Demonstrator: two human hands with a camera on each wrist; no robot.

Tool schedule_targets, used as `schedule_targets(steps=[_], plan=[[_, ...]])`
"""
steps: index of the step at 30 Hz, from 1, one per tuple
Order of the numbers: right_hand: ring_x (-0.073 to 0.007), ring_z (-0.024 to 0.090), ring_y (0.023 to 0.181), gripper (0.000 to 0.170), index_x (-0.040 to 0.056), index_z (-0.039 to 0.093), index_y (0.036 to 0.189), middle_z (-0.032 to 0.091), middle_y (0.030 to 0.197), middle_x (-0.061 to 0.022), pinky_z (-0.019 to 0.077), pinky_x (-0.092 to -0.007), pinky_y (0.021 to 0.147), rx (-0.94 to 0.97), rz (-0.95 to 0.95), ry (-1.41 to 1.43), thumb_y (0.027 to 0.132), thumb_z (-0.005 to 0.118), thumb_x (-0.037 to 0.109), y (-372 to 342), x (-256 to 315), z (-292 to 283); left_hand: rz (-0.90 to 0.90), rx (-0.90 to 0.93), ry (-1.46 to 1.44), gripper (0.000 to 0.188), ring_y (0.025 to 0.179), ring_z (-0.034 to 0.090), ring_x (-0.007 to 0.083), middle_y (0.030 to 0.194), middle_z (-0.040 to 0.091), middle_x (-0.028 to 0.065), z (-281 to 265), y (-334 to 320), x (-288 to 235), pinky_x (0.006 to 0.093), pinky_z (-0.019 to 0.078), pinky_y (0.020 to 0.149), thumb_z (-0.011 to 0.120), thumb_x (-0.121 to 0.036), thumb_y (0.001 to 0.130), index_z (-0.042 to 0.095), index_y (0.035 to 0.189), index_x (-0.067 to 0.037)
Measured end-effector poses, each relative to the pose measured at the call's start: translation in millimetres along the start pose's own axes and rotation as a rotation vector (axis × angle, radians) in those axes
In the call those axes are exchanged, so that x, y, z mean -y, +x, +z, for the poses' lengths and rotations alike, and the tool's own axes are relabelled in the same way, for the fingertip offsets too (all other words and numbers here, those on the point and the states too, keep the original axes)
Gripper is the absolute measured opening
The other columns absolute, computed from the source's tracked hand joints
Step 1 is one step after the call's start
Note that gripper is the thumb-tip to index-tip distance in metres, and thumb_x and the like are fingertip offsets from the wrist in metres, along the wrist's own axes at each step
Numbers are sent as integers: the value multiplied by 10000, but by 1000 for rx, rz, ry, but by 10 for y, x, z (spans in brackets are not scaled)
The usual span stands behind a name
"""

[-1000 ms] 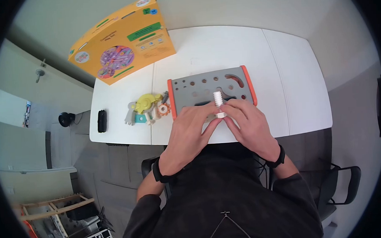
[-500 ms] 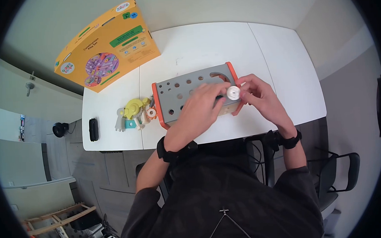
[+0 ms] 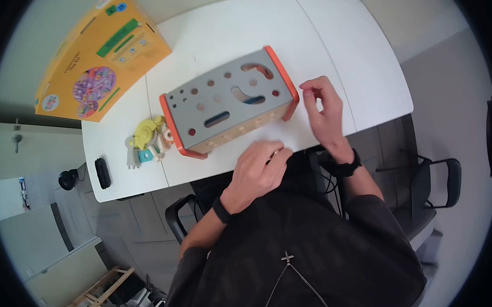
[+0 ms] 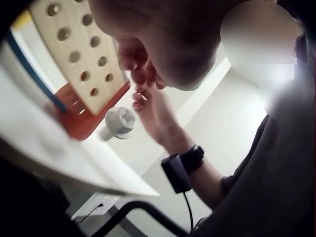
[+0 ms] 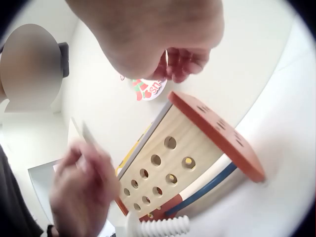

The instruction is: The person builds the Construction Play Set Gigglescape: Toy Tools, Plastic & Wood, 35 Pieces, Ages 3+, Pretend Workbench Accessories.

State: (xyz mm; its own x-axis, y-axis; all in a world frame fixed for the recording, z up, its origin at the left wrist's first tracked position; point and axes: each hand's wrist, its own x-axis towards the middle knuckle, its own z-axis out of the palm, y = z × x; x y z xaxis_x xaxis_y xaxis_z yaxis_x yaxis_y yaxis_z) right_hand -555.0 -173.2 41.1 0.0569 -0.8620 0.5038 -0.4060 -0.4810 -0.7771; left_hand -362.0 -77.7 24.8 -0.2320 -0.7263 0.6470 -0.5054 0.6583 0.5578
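A white plastic toy bolt with a flanged head and thick thread is apart from both hands, near the table's front edge; its threaded shank also shows low in the right wrist view. It does not stand out in the head view. My left hand, fingers loosely curled, hovers at the table's front edge beside the box. Past the box's right end, my right hand is raised with loosely bent fingers and holds nothing. The toy workbench box has a grey holed top, red ends and wooden holed sides.
Left of the box lies a pile of toy parts, among them a yellow piece and a teal piece. A yellow packaging box stands behind on the white table. A black case lies near the left edge.
A second ago both hands pinched the bolt upright; then they had it by the box's right end. Now the hands are apart, the bolt released, the left hand nearer the body. The head view has shifted.
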Motion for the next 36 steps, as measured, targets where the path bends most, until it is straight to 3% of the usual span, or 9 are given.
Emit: schedule_targets(steps=[2,5,7,12,14,16,24,28,36], plan=[[-189,596,727,89,15,664,1067,638,879,-91,494,-318,667,129,93,-43,994,624,-15,-162,-20,-230,-81,114,-72,320,812,663,315,1062,672,103,-17,-340,4,403,545,716,729,53,813,721,1126,-13],[-251,659,747,98,17,660,1093,676,879,-119,520,-381,691,515,297,-142,1017,604,43,-326,203,-374,-151,287,51,369,1010,647,296,1163,644,99,71,-715,186,416,520,915,722,-33,854,688,1222,-33],[-291,690,783,113,26,671,1105,698,863,-116,532,-386,732,767,322,-159,1020,611,70,-534,194,-321,-46,552,240,385,1122,603,257,1236,614,75,135,-1007,320,430,453,1027,652,-131,930,656,1312,-76],[-389,716,997,300,43,667,1276,706,1118,-184,578,-479,871,1249,179,-361,1023,641,203,-1221,-71,-326,0,684,293,469,1162,607,252,1286,624,80,358,-1369,424,429,458,1037,602,-137,946,630,1414,-136],[-394,707,1070,398,52,633,1382,679,1198,-202,584,-483,927,1277,169,-377,1016,649,206,-1281,-155,-207,-50,626,335,493,1221,602,275,1331,625,99,345,-1564,547,435,460,1047,614,-159,938,627,1430,-145],[-399,703,1087,425,43,619,1410,681,1208,-208,583,-481,940,1275,213,-403,1016,646,200,-1276,-230,-58,-431,710,378,486,1358,553,332,1426,597,153,294,-1865,633,484,442,1107,635,-312,1003,619,1445,-112],[-462,626,1234,534,-30,563,1437,648,1308,-292,492,-520,1084,1168,-223,-491,973,689,201,-1409,-560,469,-505,810,460,462,1306,620,376,1361,678,220,588,-1932,934,488,458,1127,617,-280,1029,646,1371,30],[-450,589,1302,548,-38,559,1431,637,1346,-293,454,-518,1133,1194,-210,-513,984,686,251,-1395,-642,496,-390,366,565,431,1333,609,380,1398,662,221,947,-2295,1366,485,473,1125,604,-191,1016,653,1391,15],[-453,589,1301,537,-40,542,1433,638,1366,-273,456,-502,1132,1253,-89,-446,1016,664,276,-1329,-706,514,-587,790,620,458,1347,600,387,1425,647,222,1387,-2235,1355,488,467,1140,596,-133,991,633,1427,2]])
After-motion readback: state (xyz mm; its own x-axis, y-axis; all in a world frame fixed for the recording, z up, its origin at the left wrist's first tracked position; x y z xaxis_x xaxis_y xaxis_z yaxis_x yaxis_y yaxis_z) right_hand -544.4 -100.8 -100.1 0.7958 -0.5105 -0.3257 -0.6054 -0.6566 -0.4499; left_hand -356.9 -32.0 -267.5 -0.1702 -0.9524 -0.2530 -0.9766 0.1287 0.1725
